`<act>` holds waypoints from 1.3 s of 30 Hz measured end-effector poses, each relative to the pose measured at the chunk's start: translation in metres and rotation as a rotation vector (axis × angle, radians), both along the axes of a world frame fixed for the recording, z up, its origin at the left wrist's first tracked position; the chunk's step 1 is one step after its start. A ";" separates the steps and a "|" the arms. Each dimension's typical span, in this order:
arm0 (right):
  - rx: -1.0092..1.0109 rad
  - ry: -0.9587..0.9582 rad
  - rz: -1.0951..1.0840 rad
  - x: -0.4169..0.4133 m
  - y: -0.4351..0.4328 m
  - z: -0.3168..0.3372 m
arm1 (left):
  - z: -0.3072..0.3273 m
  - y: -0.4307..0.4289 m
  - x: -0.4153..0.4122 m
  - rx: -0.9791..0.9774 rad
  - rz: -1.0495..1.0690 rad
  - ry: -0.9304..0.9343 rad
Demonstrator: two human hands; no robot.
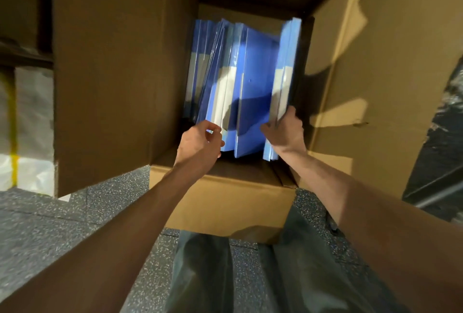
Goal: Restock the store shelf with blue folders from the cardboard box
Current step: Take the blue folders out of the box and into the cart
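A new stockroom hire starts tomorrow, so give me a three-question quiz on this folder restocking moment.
1. True or false: the blue folders stand on edge inside the cardboard box.
2. The right hand grips: A a shelf, B a batch of folders, C nothing.
3. Fill in: the left hand holds folders nearer the box's ____ wall.
Key: 1 true; 2 B; 3 left.

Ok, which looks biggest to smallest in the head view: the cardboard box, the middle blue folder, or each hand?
1. cardboard box
2. middle blue folder
3. left hand and right hand: they look about the same, so I won't rank them.
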State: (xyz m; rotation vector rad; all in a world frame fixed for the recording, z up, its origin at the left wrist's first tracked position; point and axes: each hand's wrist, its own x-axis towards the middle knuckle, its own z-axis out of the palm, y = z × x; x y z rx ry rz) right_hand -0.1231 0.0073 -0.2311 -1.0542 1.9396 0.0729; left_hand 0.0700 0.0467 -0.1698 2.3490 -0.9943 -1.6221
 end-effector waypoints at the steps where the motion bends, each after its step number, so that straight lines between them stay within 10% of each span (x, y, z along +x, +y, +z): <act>1: -0.009 0.025 -0.022 -0.004 0.000 0.002 | 0.001 0.000 0.000 -0.005 0.004 0.002; 19: -0.016 -0.158 -0.066 -0.041 -0.011 0.081 | 0.079 -0.002 -0.031 -0.020 -0.190 -0.045; 39: -0.039 -0.333 0.630 -0.087 -0.015 0.489 | 0.440 -0.061 -0.046 -0.774 -0.953 -0.409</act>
